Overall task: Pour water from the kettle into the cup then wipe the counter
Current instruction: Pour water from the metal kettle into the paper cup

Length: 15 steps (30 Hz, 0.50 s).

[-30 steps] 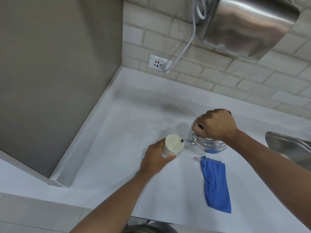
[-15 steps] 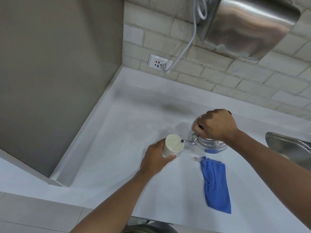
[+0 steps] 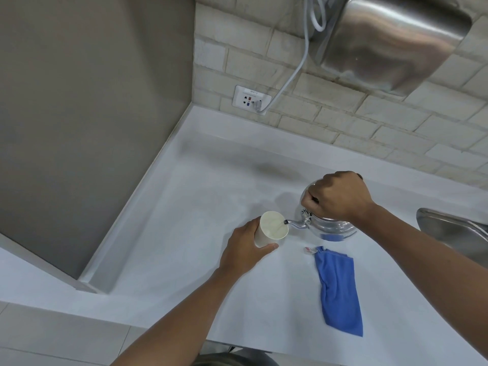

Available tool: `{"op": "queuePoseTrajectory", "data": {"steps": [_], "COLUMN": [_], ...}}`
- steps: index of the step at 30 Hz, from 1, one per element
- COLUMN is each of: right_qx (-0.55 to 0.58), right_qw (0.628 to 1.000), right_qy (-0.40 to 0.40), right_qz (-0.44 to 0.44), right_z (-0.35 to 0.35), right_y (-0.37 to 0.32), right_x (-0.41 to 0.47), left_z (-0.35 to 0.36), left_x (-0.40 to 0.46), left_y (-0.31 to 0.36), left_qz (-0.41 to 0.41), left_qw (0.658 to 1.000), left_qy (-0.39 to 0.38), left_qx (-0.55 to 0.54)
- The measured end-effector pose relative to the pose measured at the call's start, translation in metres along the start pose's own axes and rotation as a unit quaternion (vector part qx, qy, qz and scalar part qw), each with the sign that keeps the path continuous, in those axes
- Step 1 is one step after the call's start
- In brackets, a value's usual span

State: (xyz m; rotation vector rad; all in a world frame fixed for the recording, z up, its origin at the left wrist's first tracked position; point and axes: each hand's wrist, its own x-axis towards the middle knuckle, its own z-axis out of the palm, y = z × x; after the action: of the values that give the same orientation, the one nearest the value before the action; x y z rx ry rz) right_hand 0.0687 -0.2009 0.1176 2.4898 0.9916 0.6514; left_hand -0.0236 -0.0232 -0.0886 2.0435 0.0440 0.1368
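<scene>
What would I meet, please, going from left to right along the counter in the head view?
Left hand → cup → kettle gripped by the right hand → blue cloth → sink.

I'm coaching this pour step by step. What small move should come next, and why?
Probably keep the kettle tilted a little longer. Its spout tip sits over the cup rim, the right hand grips the handle, the left hand holds the cup, and the blue cloth lies untouched.
</scene>
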Motion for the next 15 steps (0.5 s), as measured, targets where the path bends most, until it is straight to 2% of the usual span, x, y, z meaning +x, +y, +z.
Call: {"op": "queuePoseTrajectory", "data": {"steps": [15], "right_qx": [-0.004], "right_qw": [1.0], "right_qy": [-0.011], "right_qz": [-0.009], "right_z": [0.0005], "right_y": [0.0002], "right_x": [0.0022], "left_z": [0.0012], "left_x": [0.0001], "left_y": [-0.0013], "left_qz": [-0.006], "left_qw": [1.0], "left_qy": [-0.003], "left_qx": [0.002]}}
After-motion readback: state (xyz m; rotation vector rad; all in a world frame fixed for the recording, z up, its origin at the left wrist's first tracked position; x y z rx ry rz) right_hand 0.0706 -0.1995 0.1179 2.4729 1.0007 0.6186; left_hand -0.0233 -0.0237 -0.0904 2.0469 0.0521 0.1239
